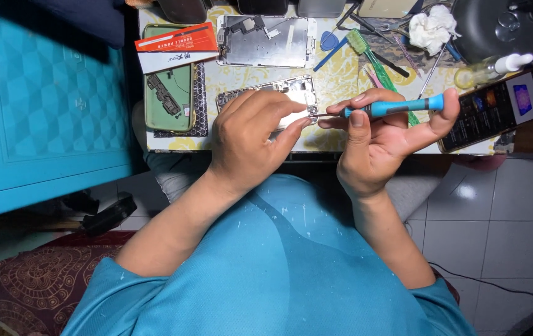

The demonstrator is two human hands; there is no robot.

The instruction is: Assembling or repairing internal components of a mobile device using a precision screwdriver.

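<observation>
My left hand [251, 137] pinches a small metal part [312, 112] at the edge of an opened phone frame [291, 88] on the table. My right hand [383, 138] grips a blue-handled precision screwdriver [397, 107], held level. Its tip touches the small part between my left fingertips. My left hand hides much of the phone frame.
A second opened phone chassis [266, 40] lies behind. At the left sit a green phone housing [168, 93] and a red-and-white box [176, 45]. A lit phone [496, 109], green brush [372, 56], crumpled tissue [431, 28], small bottle [493, 68] and tweezers crowd the right side. A blue cabinet [42, 99] stands left.
</observation>
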